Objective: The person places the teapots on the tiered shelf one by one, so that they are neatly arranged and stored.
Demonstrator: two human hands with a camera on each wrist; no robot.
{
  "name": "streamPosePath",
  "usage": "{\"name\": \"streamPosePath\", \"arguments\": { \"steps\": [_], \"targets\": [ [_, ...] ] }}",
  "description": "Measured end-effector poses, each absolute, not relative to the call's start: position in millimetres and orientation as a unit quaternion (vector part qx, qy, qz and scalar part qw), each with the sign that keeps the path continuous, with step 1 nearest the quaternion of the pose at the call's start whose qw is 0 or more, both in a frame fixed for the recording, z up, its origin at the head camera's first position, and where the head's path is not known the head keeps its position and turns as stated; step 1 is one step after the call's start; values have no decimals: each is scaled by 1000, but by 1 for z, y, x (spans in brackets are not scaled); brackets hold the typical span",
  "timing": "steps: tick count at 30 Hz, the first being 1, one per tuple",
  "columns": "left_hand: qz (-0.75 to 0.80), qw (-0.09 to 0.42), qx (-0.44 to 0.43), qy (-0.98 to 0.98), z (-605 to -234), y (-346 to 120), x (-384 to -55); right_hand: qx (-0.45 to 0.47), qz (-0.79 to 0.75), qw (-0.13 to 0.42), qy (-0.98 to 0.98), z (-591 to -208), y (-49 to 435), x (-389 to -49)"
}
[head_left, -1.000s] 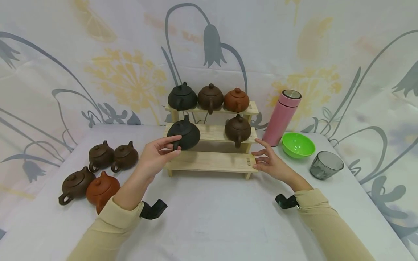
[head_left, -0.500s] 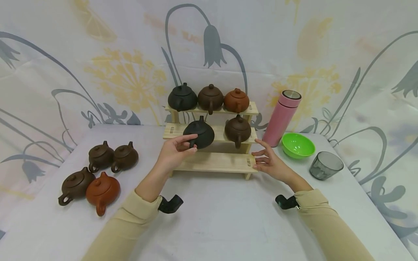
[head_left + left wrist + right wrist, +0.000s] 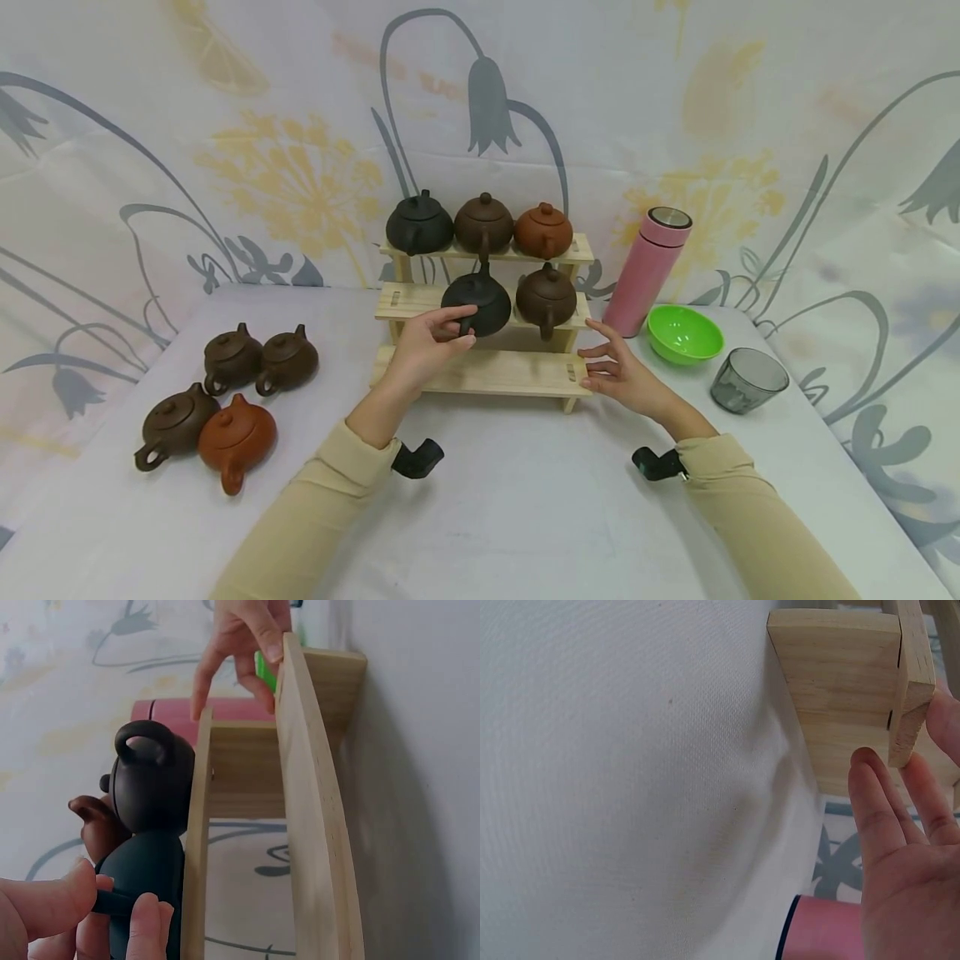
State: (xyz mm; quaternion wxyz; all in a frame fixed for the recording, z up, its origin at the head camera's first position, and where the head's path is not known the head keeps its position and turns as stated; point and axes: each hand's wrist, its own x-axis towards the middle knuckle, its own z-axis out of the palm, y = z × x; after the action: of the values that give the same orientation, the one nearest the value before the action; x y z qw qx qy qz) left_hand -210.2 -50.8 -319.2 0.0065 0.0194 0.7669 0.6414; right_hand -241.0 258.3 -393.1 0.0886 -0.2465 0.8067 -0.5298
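A person's left hand (image 3: 429, 340) pinches the handle of a black teapot (image 3: 477, 301) between thumb and curled fingers, the pot sitting at the middle tier of a three-step wooden rack (image 3: 487, 373), just beside a dark brown teapot (image 3: 546, 297) on the same tier. The right hand (image 3: 619, 371) rests with fingers straight and relaxed against the rack's right end, gripping nothing; the right wrist view shows its fingertips (image 3: 870, 776) touching the wood.

From the left of the white-covered table (image 3: 487, 500): two dark brown teapots (image 3: 259, 360) stand side by side, with another brown pot (image 3: 174, 422) and a reddish-orange one (image 3: 236, 439) in front of them, well apart from the rack. On the rack's top tier sit a black pot (image 3: 417, 222), a brown pot (image 3: 483, 223) and a reddish pot (image 3: 543, 229) in a row. To the right stand a pink flask (image 3: 647, 270), a green bowl (image 3: 685, 333) and a grey glass (image 3: 747, 380).
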Motion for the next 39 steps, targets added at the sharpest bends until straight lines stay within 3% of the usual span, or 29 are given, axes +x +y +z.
{"name": "streamPosePath", "arguments": {
  "steps": [13,24,39],
  "targets": [
    [653,-1,24,757,-318,-41,-214,-241,-531,89,808,-388,259,-241],
    [643,-4,47,765,-326,-61,-206,-242,-534,90,805,-392,258,-240],
    [615,-94,-37,782,-345,-134,-191,-244,-531,85,807,-393,258,-240]
  ]
}}
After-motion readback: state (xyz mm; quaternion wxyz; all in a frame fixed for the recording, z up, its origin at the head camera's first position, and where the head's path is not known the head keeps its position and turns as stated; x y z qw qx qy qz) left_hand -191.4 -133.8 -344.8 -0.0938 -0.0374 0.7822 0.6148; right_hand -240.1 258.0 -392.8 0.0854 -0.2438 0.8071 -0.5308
